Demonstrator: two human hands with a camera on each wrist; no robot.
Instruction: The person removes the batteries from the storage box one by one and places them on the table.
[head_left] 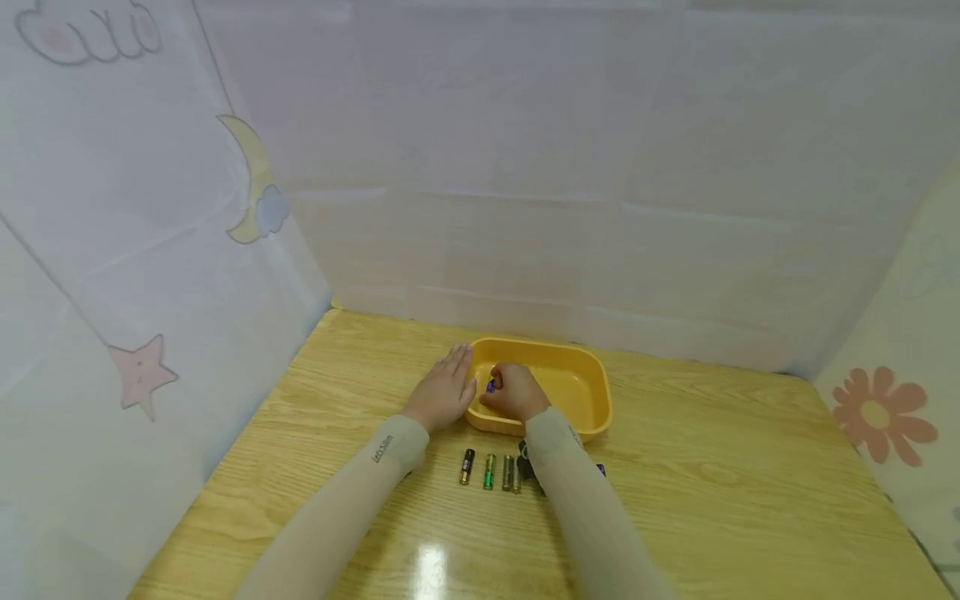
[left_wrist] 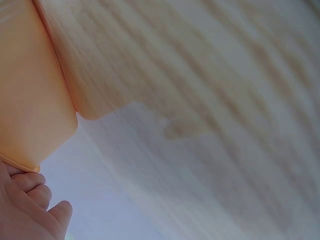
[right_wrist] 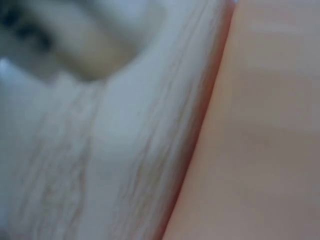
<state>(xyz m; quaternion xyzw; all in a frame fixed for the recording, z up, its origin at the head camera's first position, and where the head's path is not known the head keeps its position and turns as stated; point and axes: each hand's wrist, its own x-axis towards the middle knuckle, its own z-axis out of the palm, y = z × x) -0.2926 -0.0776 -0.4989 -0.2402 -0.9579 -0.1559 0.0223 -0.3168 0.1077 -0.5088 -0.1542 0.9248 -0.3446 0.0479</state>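
A yellow plastic tray (head_left: 592,367) stands near the back of the wooden table. My left hand (head_left: 442,392) rests along its left rim with the fingers straight. From the left wrist view, the fingers (left_wrist: 37,192) are right at the lip of the tray (left_wrist: 35,95). Inside the tray, toward its left end, my right hand (head_left: 517,392) pinches a small shiny purple-blue piece (head_left: 491,386) between curled fingers and thumb. Most of that piece is hidden by the hand. The right wrist view shows only the tray's outer wall (right_wrist: 250,125) and no fingers.
In front of the tray lie a black-and-gold battery (head_left: 467,467), a green battery (head_left: 489,472) and a gold pair (head_left: 508,473). A black object (head_left: 525,461) and a purple-ended piece (head_left: 602,470) show beside the right sleeve. Pale sheets enclose the table (head_left: 712,467).
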